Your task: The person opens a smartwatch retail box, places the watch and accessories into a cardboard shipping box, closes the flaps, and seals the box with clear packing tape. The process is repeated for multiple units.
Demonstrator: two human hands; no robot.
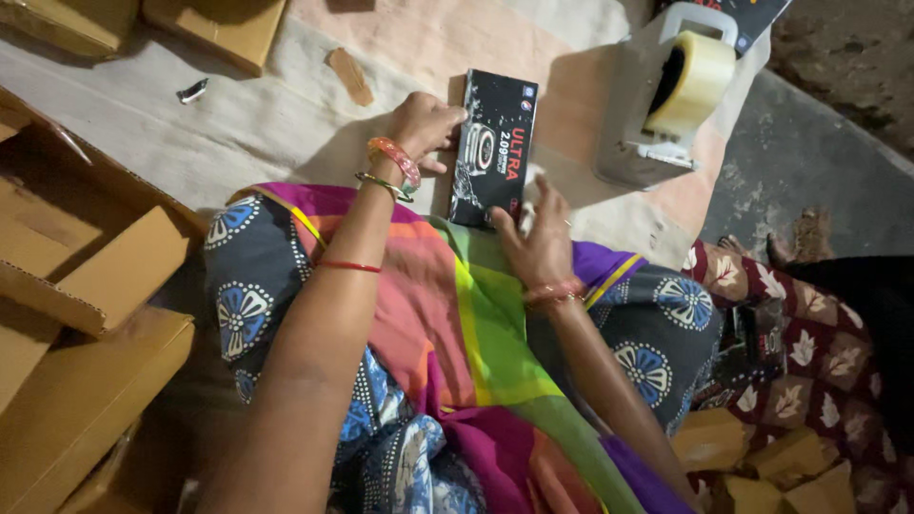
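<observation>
Black rectangular cardboard box (495, 148) lying flat on the pale floor sheet (286, 124), just beyond the knees. Left hand (426, 122) grips its left edge, fingers curled; right hand (541, 238) rests at its near end, fingers loosely spread. White tape dispenser (666, 95) stands nearby.

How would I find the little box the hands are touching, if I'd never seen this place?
Start at the pale cloth spread on the floor. Beside the grey tape dispenser with its yellowish roll lies a flat black box, between the left hand and right hand. It is the only black, glossy box; the other boxes are plain brown cardboard.
</observation>
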